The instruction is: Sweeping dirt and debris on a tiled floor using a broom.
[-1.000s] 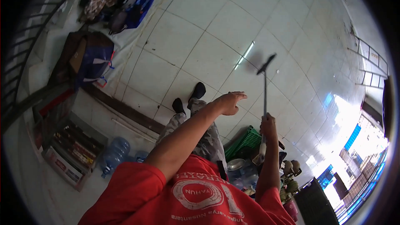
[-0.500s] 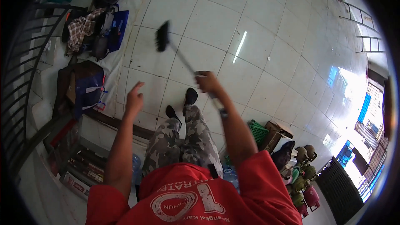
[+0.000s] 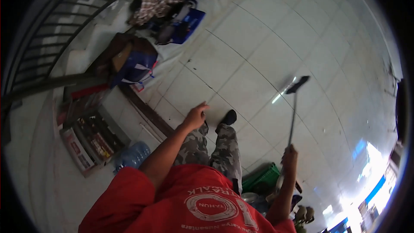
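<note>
My right hand (image 3: 290,155) is closed round the grey handle of a broom (image 3: 293,118), out to the right. The broom's dark bristle head (image 3: 297,85) is at or just above the pale tiled floor (image 3: 254,75), ahead of the hand and slightly blurred. My left hand (image 3: 197,115) hangs in the air above my legs with nothing in it. Its fingers are partly curled, one of them stretched forward. Part of the handle behind the right hand is hidden by my forearm.
At the left stand a blue and brown bag (image 3: 138,62), a checked cloth (image 3: 155,8) and a dark railing (image 3: 71,19). An open box of packets (image 3: 97,142) and a clear plastic water bottle (image 3: 134,154) are near my left arm. A green crate (image 3: 265,179) is by my right forearm.
The broom has swung from ahead on the left to the right, with my right hand moving right too. My left hand is nearer my legs, and the whole view has turned.
</note>
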{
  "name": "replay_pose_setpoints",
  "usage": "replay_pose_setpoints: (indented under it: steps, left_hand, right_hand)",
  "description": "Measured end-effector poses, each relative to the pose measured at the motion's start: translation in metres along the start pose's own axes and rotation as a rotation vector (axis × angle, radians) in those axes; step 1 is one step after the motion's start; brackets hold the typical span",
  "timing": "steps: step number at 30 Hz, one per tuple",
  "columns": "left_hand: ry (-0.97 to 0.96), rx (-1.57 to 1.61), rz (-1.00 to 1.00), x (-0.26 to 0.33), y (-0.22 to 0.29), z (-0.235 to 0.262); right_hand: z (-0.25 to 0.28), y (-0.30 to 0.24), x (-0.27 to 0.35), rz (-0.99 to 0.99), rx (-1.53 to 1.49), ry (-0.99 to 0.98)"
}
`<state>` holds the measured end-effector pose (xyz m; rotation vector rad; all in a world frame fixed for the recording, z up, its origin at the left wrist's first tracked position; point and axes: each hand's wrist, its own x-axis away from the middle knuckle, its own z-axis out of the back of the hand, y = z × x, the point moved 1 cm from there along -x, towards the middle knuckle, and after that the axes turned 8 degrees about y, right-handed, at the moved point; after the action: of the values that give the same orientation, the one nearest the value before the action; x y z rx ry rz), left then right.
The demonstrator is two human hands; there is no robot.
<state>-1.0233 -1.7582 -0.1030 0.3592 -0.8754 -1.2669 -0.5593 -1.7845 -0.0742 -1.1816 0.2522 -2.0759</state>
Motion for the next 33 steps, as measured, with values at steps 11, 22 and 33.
replay_pose_setpoints:
  steps: [11, 22, 33]
  left_hand:
    - [0.074, -0.079, 0.091, 0.028, -0.052, 0.071]
    - [0.137, -0.193, 0.379, 0.094, -0.233, 0.194]
    - [0.075, 0.108, 0.548, 0.076, -0.291, 0.233]
  right_hand:
    - [-0.321, -0.193, 0.02, 0.165, -0.191, -0.746]
    - [-0.195, -0.162, -0.104, 0.537, 0.617, 0.046]
    - [-0.218, -0.221, 0.13, -0.087, 0.057, -0.42]
